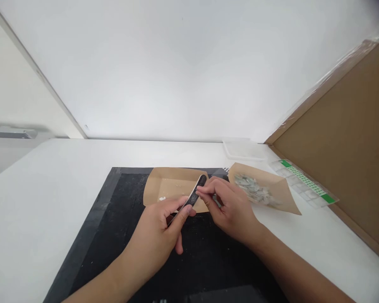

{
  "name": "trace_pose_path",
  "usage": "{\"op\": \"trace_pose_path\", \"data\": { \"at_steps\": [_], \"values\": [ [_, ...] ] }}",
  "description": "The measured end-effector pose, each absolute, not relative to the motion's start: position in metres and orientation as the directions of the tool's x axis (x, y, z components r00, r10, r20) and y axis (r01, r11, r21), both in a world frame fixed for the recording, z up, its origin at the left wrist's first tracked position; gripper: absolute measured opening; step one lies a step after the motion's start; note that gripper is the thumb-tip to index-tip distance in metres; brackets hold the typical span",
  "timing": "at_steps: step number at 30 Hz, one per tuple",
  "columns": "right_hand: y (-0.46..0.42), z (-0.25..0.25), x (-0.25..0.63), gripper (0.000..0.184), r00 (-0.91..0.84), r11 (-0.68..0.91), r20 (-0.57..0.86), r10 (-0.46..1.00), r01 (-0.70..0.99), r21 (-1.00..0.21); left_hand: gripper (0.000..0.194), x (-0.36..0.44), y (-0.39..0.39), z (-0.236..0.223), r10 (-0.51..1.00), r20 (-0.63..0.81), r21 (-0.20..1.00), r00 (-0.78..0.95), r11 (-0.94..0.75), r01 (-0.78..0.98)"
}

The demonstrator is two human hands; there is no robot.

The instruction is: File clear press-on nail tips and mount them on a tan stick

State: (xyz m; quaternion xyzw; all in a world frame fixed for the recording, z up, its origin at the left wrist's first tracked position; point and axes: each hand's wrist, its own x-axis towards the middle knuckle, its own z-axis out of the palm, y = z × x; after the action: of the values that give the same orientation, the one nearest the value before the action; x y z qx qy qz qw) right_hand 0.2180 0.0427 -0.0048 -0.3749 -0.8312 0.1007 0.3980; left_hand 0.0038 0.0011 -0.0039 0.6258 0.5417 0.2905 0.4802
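Note:
My left hand (156, 229) grips a black nail file (196, 192) with a pale edge, its rounded end slanting up to the right. Thumb and fingers close around the file's lower part. At its upper part, my right hand (230, 207) is closed in a pinch, fingertips against or very near the file's face. Whatever the pinch holds is too small or hidden to make out. Beneath and behind the hands, a brown paper tray (158, 174) with a few white bits in it rests on a black mat (120, 223).
Right of my hands, a second brown paper tray (286, 193) holds a heap of clear, pale pieces (252, 189). Beyond it lies a clear compartment case with a green strip (306, 181). A translucent shallow tray (243, 150) sits by the back wall. A brown board (341, 143) stands at right.

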Motion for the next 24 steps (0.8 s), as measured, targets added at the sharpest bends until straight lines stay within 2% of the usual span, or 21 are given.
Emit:
{"op": "trace_pose_path", "data": {
  "at_steps": [7, 14, 19, 24],
  "values": [
    [0.048, -0.006, 0.215, 0.022, -0.376, 0.668, 0.613, 0.695, 0.652, -0.358, 0.050, 0.003, 0.002, 0.000, 0.963, -0.178, 0.905, 0.201, 0.081, 0.417],
    [0.049, -0.006, 0.209, 0.026, -0.560, 0.758, 0.544, 0.624, 0.603, -0.249, 0.048, 0.000, 0.005, -0.001, 0.967, -0.186, 0.909, 0.176, 0.101, 0.405],
    [0.052, -0.005, 0.205, 0.028, -0.473, 0.725, 0.616, 0.630, 0.643, -0.247, 0.048, 0.000, 0.007, 0.004, 0.977, -0.170, 0.907, 0.125, 0.106, 0.408],
    [0.053, -0.005, 0.201, 0.028, -0.554, 0.767, 0.569, 0.608, 0.595, -0.241, 0.049, -0.004, 0.008, 0.005, 0.982, -0.155, 0.896, 0.108, 0.094, 0.433]
  ]
}}
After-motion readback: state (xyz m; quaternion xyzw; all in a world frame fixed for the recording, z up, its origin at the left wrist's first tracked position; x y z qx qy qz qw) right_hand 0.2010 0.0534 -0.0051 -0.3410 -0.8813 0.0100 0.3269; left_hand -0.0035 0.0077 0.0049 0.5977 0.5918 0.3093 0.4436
